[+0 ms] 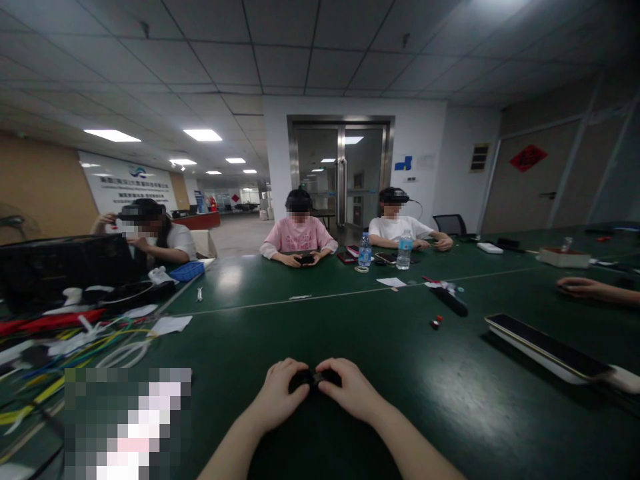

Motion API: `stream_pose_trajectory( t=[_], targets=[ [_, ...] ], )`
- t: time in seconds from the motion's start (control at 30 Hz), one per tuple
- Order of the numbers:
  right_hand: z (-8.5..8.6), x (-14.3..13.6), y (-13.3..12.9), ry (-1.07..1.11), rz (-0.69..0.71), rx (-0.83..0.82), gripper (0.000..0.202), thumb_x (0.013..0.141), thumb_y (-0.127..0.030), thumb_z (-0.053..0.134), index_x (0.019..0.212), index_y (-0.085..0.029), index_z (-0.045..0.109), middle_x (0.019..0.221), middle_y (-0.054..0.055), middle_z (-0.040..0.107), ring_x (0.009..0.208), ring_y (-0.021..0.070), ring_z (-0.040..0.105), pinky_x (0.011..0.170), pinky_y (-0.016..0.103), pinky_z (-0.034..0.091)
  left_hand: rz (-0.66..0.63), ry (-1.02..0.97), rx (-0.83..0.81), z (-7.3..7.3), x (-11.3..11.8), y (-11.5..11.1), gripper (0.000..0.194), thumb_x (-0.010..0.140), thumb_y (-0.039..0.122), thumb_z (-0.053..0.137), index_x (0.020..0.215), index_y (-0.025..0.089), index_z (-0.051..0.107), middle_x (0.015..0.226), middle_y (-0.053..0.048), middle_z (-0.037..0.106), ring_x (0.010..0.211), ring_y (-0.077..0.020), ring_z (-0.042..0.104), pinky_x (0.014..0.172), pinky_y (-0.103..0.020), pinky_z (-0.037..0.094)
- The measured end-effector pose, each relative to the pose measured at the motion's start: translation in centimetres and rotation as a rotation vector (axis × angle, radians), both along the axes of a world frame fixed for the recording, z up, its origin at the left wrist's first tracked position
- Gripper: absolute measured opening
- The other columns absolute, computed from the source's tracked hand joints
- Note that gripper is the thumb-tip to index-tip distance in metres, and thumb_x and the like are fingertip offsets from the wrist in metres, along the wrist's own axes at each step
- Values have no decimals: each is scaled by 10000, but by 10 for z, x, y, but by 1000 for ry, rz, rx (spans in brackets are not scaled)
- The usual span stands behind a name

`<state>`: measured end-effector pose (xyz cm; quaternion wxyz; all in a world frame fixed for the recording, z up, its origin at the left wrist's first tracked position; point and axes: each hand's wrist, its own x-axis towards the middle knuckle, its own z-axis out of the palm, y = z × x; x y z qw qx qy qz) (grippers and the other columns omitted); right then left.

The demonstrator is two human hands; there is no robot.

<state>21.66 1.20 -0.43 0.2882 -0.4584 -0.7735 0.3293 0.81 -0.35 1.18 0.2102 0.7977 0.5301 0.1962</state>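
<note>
At the near middle of the green table point(240, 347), my left hand point(280, 393) is closed round the left end of a small black object point(315, 379). Its right end is gripped by my right hand point(350, 390), fingers on top and thumb at the near side. The fingertips of both hands nearly meet over it. A lighter spot shows at the object's middle; my fingers cover much of the rest, and its exact kind cannot be made out.
Tangled cables point(100, 347) and papers lie at the left, beside a black case point(65, 270). At right rest a phone point(547, 347) on a white block and a small red-and-white piece point(437, 323). Water bottles point(405, 250) stand farther back. People sit around the table; another person's hand point(583, 287) rests at right.
</note>
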Motion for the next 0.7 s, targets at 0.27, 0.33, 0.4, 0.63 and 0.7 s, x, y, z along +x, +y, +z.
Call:
stream_pose_trajectory(
  t=[0.27,0.33,0.4,0.63,0.7],
  targets=[
    [-2,0,3,-21,19,37,236,770,-363,569,986,-280,617,1042,3,612,1049,215,526,905,352,377,-5,14,25,-1,1,0,318,829,377,483,1103,237,562,1089,-38,563,1074,-223,480,983,-365,320],
    [-2,0,3,-19,10,48,236,763,-357,577,980,-274,620,1029,9,616,1043,218,527,903,352,376,-3,14,37,-3,0,1,318,823,373,492,1104,241,560,1084,-34,565,1074,-222,479,983,-362,320],
    [-2,0,3,-15,7,54,239,761,-352,579,983,-273,620,1034,11,616,1048,221,524,903,354,376,-10,6,48,-5,-1,2,321,824,379,493,1108,244,559,1091,-34,563,1077,-224,477,981,-361,321],
    [0,1,0,-17,26,20,249,774,-370,561,1006,-296,613,1075,-7,605,1076,217,514,910,358,376,-12,-11,29,-6,-2,2,331,832,413,485,1109,249,561,1104,-35,554,1085,-228,471,960,-365,339],
    [1,1,0,-20,27,16,251,778,-377,556,1009,-296,613,1084,-8,601,1083,218,511,912,357,376,-16,-23,25,-6,-2,2,324,836,416,485,1105,252,563,1099,-33,554,1082,-226,473,952,-364,345]
  ],
)
